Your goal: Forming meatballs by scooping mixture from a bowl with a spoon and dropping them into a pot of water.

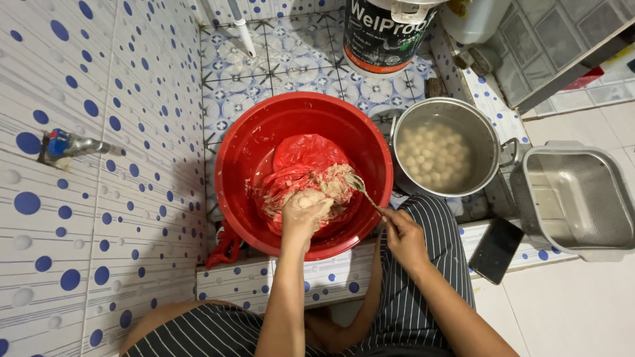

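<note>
A big red basin [246,142] sits on the tiled floor with a red plastic bag [301,153] inside, smeared with beige paste [336,180]. Over the bag, my left hand [303,213] is closed around a lump of that paste, which bulges out at the top of the fist. My right hand [402,237] grips the handle of a metal spoon [362,190] whose bowl reaches into the paste. To the right stands a steel pot [486,135] of water with several pale round balls [433,155] in it.
A metal colander [574,198] and a black phone [496,250] lie at the right on a low tiled ledge. A large bucket [383,33] and a white pipe [242,30] stand at the back. A tap [66,145] juts from the dotted left wall.
</note>
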